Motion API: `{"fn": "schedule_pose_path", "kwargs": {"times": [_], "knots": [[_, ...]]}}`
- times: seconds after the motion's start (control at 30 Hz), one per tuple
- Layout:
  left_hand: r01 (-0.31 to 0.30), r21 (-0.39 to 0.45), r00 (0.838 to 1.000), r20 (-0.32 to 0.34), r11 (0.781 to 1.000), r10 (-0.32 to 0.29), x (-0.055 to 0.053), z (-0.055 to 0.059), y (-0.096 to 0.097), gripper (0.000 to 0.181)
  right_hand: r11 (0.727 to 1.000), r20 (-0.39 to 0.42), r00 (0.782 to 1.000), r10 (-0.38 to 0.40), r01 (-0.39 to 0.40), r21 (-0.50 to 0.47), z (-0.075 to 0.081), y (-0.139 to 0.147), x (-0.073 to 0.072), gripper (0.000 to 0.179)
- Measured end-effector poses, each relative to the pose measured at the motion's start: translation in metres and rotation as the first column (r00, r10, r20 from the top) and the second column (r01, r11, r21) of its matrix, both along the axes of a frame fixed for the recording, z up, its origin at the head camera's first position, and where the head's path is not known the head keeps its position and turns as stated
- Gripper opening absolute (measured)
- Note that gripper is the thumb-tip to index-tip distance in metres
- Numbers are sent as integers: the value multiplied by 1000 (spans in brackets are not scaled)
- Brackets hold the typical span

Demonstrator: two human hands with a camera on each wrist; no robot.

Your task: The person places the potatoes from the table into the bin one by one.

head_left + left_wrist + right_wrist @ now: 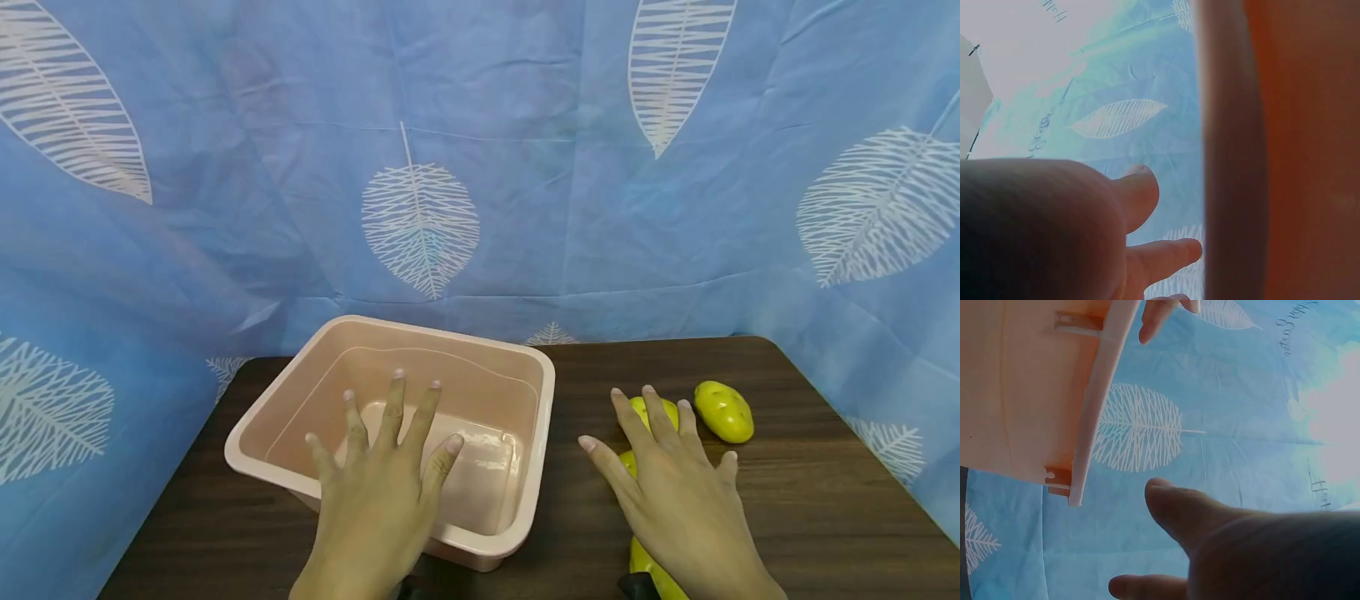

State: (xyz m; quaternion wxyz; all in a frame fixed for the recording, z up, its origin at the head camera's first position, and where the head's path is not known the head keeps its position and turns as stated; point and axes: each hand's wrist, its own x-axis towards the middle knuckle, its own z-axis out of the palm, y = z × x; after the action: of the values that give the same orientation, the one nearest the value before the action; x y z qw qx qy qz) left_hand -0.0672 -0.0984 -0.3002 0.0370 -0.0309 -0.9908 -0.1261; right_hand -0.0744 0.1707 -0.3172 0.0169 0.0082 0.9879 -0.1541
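Observation:
My left hand (382,492) is spread, palm down, over the near side of a pale pink plastic basin (547,433); it holds nothing. Fingers outstretched, my right hand (678,500) hovers above several yellow-green potato-shaped pieces and partly hides them. One yellow piece (724,412) lies in full sight just beyond its fingertips, another (651,560) shows under the wrist. No contents are visible inside the basin. In the left wrist view the thumb (1138,197) stands beside the basin's blurred wall. The right wrist view shows the right thumb (1175,506) apart from the basin's rim.
The dark wood table (810,483) carries the basin at left and the yellow pieces at right. Behind it hangs a blue cloth (517,208) with white leaf prints, which also wraps round both sides. The table's rounded far right corner is visible.

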Motion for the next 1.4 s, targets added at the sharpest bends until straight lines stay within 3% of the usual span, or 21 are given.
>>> {"fn": "schedule_pose_path", "kwargs": {"times": [0.23,0.57,0.87,1.07,1.2,1.3,1.4], "knots": [[-27,-7,1000,5,1000,27,0,2,-21,68,1000,81,997,-7,8,-10,-2,4,1,100],[-48,-14,996,-77,999,47,1,-8,-58,70,1000,148,989,-13,13,7,-13,15,4,99],[-107,-61,994,22,992,109,-7,-20,-108,80,999,177,984,-33,28,31,-43,32,11,96],[-71,-19,995,62,997,72,-17,-29,-147,79,998,204,977,-65,62,20,-72,44,18,92],[-43,20,994,101,999,41,-22,-31,-167,74,998,151,987,-59,62,-15,-94,53,23,89],[-34,56,993,115,998,27,-21,-35,-177,71,998,-37,999,-34,31,-60,-115,55,29,86],[-29,115,995,98,993,18,-20,-39,-185,69,996,-240,970,-24,4,-84,-133,54,36,86]]}}
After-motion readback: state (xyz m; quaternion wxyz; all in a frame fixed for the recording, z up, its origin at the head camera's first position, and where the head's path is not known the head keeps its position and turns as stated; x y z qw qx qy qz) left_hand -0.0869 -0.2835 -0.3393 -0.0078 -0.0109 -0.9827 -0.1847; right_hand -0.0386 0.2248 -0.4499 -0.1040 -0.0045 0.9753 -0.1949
